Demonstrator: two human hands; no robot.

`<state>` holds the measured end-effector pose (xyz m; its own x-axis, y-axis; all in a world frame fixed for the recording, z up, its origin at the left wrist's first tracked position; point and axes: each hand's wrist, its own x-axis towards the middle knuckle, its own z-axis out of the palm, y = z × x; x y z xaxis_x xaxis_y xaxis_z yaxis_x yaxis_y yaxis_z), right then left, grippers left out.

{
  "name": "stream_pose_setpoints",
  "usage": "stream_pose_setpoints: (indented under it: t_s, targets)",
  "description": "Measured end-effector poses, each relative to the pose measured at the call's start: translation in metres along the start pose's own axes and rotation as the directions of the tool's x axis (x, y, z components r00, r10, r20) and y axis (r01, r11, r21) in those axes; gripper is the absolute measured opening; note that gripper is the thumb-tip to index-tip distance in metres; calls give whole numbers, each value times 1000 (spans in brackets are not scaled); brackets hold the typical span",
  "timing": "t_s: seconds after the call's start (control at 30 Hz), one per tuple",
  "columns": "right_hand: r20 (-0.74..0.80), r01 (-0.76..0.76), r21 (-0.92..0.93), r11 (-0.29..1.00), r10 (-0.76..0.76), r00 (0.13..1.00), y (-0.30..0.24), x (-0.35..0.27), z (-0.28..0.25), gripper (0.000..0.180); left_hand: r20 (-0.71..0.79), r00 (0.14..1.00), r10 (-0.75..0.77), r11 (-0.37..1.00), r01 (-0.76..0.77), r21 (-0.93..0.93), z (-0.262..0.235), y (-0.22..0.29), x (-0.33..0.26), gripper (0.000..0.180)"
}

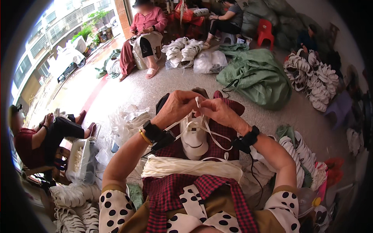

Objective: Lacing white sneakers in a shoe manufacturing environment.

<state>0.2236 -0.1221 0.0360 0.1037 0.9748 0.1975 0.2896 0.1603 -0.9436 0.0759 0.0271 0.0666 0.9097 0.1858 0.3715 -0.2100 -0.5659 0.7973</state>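
Observation:
A white shoe (194, 141) rests on my lap, its rounded toe toward me. Above its far end my two hands come together over a white shoelace (197, 101). My left hand (178, 106) is closed, pinching the lace from the left. From the other side my right hand (222, 112) pinches it too, its fingertips close to the left ones. Loose ends of lace hang down over both sides of the shoe. Nearer to me, a thick bundle of cream-white laces (190, 167) lies across my lap on a red-and-black checked apron (163, 194).
Green sacks (256, 77) and heaps of white shoe parts (312, 79) lie on the floor ahead. Clear plastic bags (126, 120) are at my left, beside a plastic bin (81, 161). Several people sit around, one at left (35, 139). A red stool (265, 33) stands far right.

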Motion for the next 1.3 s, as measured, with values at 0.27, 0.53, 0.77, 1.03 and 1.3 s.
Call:
stream_pose_setpoints:
  t_s: [0.27, 0.53, 0.77, 1.03, 1.3]
  targets:
    - [-70, 66, -13, 998, -67, 995, 6, 3, -11, 30, 45, 996, -77, 980, 84, -178, 1, 3, 1, 29]
    - [-442, 142, 406, 903, 58, 895, 2, -13, -24, 31, 45, 982, -186, 892, 188, -411, -18, -8, -22, 46]
    - [-482, 231, 608, 760, 123, 867, 24, -21, -30, 26, -44, 963, -265, 866, 217, -450, -8, -8, -34, 34]
    - [-310, 23, 168, 986, 30, 950, -10, -17, -13, 22, -109, 982, -153, 926, 104, -364, -3, -8, -46, 35]
    - [-229, 72, -604, 794, -259, 939, 0, 3, 12, 13, -143, 963, -231, 949, 191, -249, 1, -10, -60, 27]
